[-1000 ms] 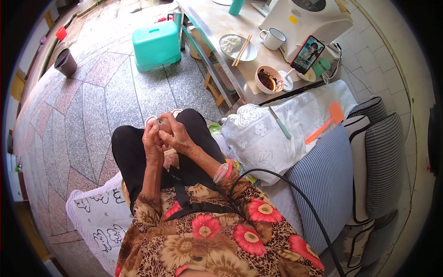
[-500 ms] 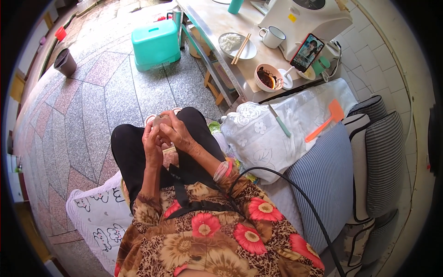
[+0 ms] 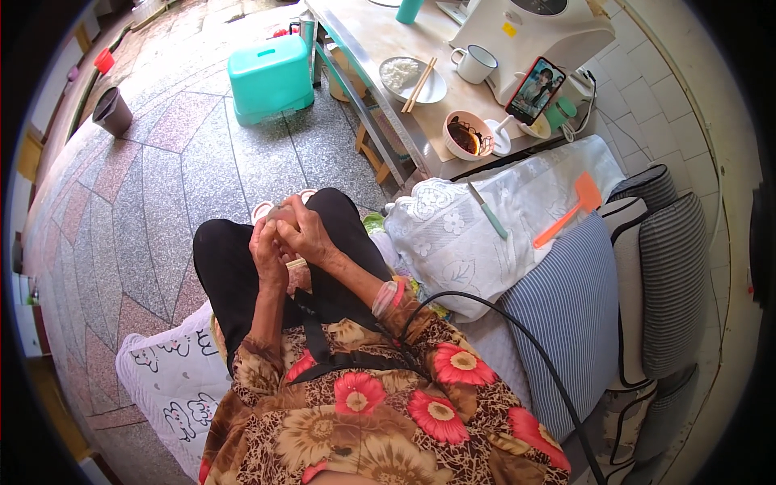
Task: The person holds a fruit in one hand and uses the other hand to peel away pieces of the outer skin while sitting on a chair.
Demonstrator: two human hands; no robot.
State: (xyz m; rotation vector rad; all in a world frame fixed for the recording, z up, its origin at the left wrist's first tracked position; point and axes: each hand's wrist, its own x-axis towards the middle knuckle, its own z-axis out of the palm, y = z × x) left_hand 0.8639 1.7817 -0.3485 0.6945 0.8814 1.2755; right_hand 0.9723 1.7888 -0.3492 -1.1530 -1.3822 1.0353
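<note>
Between my knees, both hands are drawn together around a small, round, brownish-pink thing (image 3: 282,214). Its kind is hard to make out, since fingers cover most of it. My left hand (image 3: 267,249) is closed round its near left side. From the right, my right hand (image 3: 310,236) wraps over it, with the thumb pressed toward the left fingers. On the white lace cloth to my right lie a green-handled knife (image 3: 489,212) and an orange spatula (image 3: 572,212), neither touched by a hand.
At the table (image 3: 356,36) ahead right stand a plate of rice (image 3: 399,74) with chopsticks (image 3: 422,84), a bowl of dark sauce (image 3: 465,137), an enamel mug (image 3: 474,64) and a propped phone (image 3: 535,90). A turquoise stool (image 3: 271,81) stands on the floor. Striped cushions (image 3: 566,323) lie right.
My right fingers have shifted slightly over the round thing, and both hands stay between my knees. The whole view has moved a little.
</note>
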